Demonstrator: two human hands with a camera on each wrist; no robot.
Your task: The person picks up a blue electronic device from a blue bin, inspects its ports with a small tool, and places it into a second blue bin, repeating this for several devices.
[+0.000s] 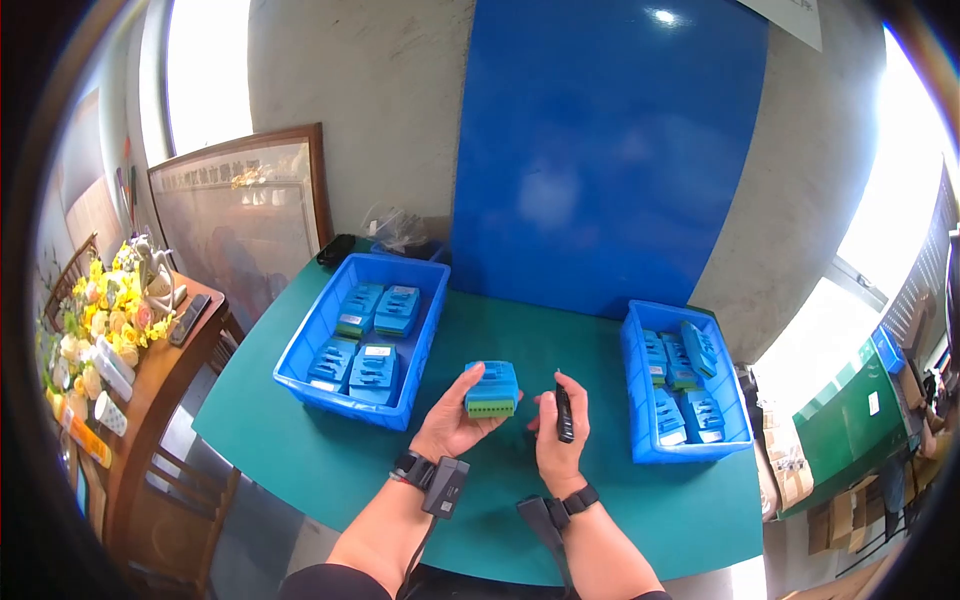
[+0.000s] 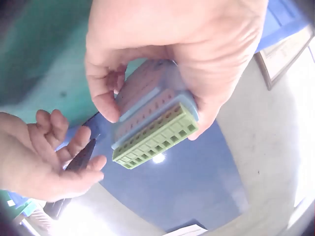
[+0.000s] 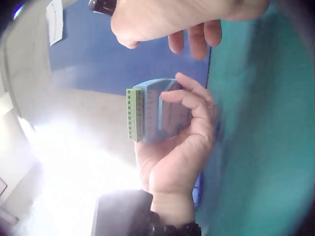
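Note:
My left hand (image 1: 455, 418) grips a blue electronic module (image 1: 492, 385) between thumb and fingers, above the table. A green terminal block (image 2: 155, 140) with a row of square openings runs along the module's edge. In the left wrist view this block faces the camera. To the right, my right hand (image 1: 560, 440) holds a slim black-handled screwdriver (image 1: 565, 415), its thin tip pointing up and away from me. The screwdriver is apart from the module. In the right wrist view, the right hand's fingers (image 3: 197, 42) show above the module, and only the black handle end appears at the top.
A blue bin (image 1: 290, 375) with several blue modules stands on the green table (image 1: 470, 540) at left. Another blue bin (image 1: 690, 452) with several more stands at right. A blue panel (image 1: 600, 150) rises behind. Flowers (image 1: 110, 310) sit on a wooden side table (image 1: 165, 400) at far left.

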